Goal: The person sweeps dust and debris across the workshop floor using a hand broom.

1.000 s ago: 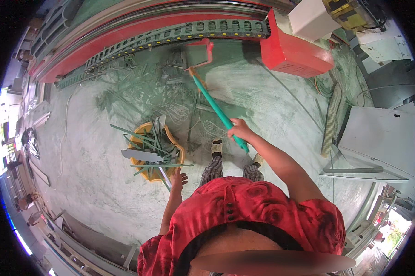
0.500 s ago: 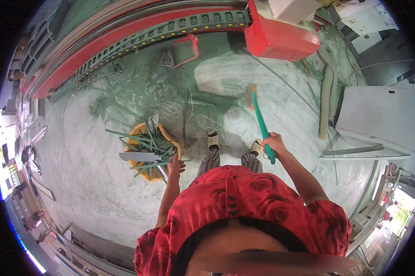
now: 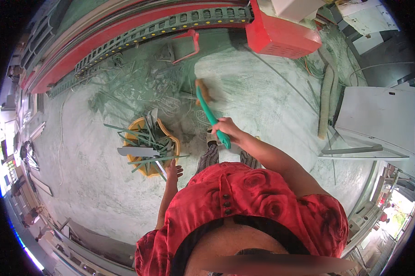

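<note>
My right hand [image 3: 229,129] is closed round the green handle of a hand brush [image 3: 206,106], whose brown bristles meet the dusty floor ahead of my feet. At the lower right of a yellow bin [image 3: 178,138] is my left hand [image 3: 173,171], its fingers apart and nothing seen in it. Whether it touches the rim or a strip is hard to tell. Green and grey offcut strips [image 3: 147,133] fill the bin and stick out over its sides. A flat pale grey piece [image 3: 136,151] lies across the top.
Dust and scraps [image 3: 157,87] cover the floor beyond the bin. A red machine bed with a black cable chain [image 3: 170,23] runs along the far side, ending at a red housing [image 3: 283,39]. A ribbed hose [image 3: 325,103] and a white panel [image 3: 377,110] stand at the right.
My right hand has swung the brush leftward across the floor. My left hand stays beside the bin, almost unmoved.
</note>
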The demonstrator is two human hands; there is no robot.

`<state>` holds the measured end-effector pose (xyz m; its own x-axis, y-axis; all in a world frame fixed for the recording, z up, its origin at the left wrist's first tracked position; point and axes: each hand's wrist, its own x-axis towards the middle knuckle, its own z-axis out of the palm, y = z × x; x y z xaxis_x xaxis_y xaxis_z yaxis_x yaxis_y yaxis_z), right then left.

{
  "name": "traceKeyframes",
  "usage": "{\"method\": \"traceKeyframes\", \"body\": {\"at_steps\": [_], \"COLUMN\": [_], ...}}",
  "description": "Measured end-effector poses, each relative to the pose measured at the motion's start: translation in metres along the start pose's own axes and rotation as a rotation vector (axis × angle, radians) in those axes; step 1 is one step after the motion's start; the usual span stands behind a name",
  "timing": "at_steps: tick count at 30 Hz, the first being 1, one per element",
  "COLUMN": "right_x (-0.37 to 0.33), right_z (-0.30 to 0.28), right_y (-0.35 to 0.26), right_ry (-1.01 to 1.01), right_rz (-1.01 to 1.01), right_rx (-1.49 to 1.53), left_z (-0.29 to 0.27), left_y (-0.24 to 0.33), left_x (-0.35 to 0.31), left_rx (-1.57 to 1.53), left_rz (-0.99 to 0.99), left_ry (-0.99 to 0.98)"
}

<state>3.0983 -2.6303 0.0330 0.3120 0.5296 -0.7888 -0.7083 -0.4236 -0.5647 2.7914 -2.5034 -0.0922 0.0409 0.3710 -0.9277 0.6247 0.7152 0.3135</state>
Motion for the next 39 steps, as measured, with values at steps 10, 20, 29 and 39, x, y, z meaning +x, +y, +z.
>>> {"method": "traceKeyframes", "body": {"at_steps": [10,20,29,39], "right_x": [-0.025,-0.086,0.026,-0.002], "right_z": [-0.015,-0.109,-0.147,-0.061], "right_y": [-0.012,0.008,0.038,0.007], "right_ry": [-0.073,0.313,0.5,0.05], "right_rz": [-0.014,-0.03,-0.118,-0.075], "right_rx": [-0.125,-0.277,-0.451,-0.319], "left_z": [-0.002,0.007,0.009,0.011], "left_y": [0.012,0.018,0.017,0.015], "left_x": [0.005,-0.003,-0.003,0.003], "left_rx": [-0.01,0.0,0.014,0.042], "left_rz": [0.041,0.086,0.053,0.033], "left_ry": [0.0,-0.028,-0.025,0.004]}}
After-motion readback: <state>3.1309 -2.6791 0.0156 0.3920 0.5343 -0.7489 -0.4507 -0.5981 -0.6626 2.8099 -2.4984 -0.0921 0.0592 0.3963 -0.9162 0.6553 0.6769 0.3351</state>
